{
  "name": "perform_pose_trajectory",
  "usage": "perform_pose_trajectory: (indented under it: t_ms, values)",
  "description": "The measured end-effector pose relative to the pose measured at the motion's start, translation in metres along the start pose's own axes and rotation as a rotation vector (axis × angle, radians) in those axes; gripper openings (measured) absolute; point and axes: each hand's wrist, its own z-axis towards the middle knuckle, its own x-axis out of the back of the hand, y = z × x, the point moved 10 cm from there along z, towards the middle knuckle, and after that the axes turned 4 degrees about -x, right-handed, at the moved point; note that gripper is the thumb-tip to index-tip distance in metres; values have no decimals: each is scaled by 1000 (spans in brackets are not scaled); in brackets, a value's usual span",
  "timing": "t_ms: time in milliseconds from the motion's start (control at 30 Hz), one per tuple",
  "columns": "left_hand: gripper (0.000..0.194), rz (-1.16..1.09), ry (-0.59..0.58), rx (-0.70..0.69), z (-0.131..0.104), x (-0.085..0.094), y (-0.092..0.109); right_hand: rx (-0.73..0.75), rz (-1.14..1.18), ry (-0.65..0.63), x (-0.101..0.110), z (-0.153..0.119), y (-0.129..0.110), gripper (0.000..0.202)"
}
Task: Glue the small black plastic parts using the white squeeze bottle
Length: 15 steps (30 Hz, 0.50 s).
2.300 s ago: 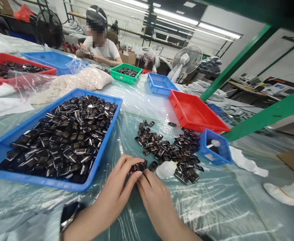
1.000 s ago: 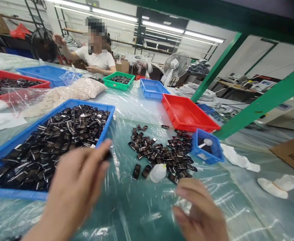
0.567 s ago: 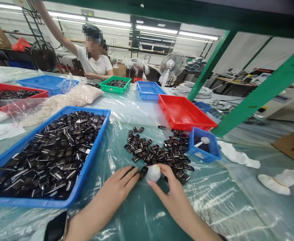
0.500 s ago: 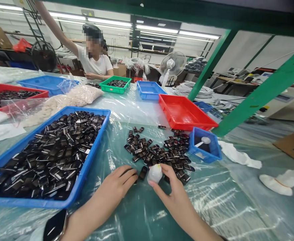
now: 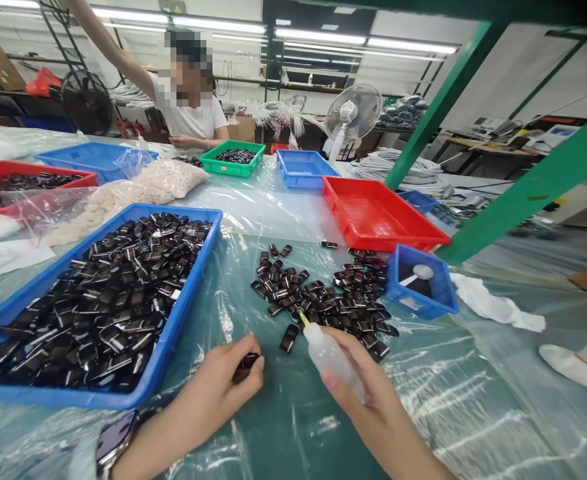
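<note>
My left hand (image 5: 223,383) is closed around a small black plastic case (image 5: 246,363), mostly covered by thumb and fingers. In my right hand (image 5: 368,393) I grip a translucent white squeeze bottle (image 5: 329,357), tilted so its thin yellow tip points up and to the left. One glossy black case (image 5: 289,338) lies alone between my hands. Just beyond them spreads a loose pile of the same black cases (image 5: 323,293) on the plastic-covered table. Many more fill the big blue tray (image 5: 186,310) to the left of my left hand.
A small blue bin (image 5: 446,308) with a white spoon (image 5: 418,275) stands right of the pile, below a red tray (image 5: 373,210). Green posts (image 5: 528,200) slant up at the right. Across the table, a person (image 5: 188,117) sits beside a green tray (image 5: 233,167).
My left hand has drawn back and closed on a black case. The bottle in my right hand has tipped from end-on to side view, its yellow tip now pointing left toward the pile.
</note>
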Motion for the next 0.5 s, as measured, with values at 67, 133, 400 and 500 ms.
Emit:
perform_pose_trajectory:
  t_ms: [67,133,400,500]
  values:
    - [25,-32,0,39,1,-2,-8,-8,27,20,3,-2,0,33]
    - [28,-54,15,61,0,0,-11,-1,35,58,8,-5,0,30]
    - [25,-198,112,-79,-8,20,14,303,-236,118,20,-13,-26,36]
    - [23,-221,144,-117,-11,22,15,390,-260,156,23,-19,-30,37]
